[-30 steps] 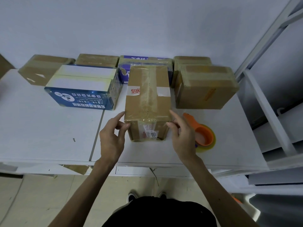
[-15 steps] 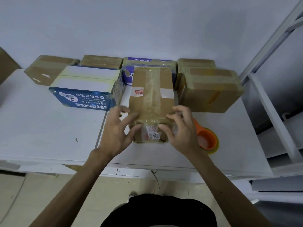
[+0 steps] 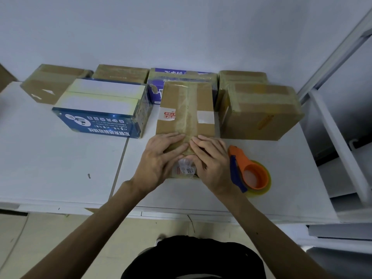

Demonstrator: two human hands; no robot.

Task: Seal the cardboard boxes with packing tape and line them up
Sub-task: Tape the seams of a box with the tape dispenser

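Hands shifted from box sides onto its near top edge. Left hand [image 3: 161, 156], right hand [image 3: 211, 162]: fingers straight, flat, pressing tape, gripping nothing. Box [image 3: 187, 107]: mid-worktop [image 3: 50, 168], between blue box [image 3: 100, 109] and right box [image 3: 259, 115]. Step, judged: smoothing seal. Next likely needs squaring with row.

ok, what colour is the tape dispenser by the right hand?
The tape dispenser is orange with blue trim on its left edge; the head view shows it best.
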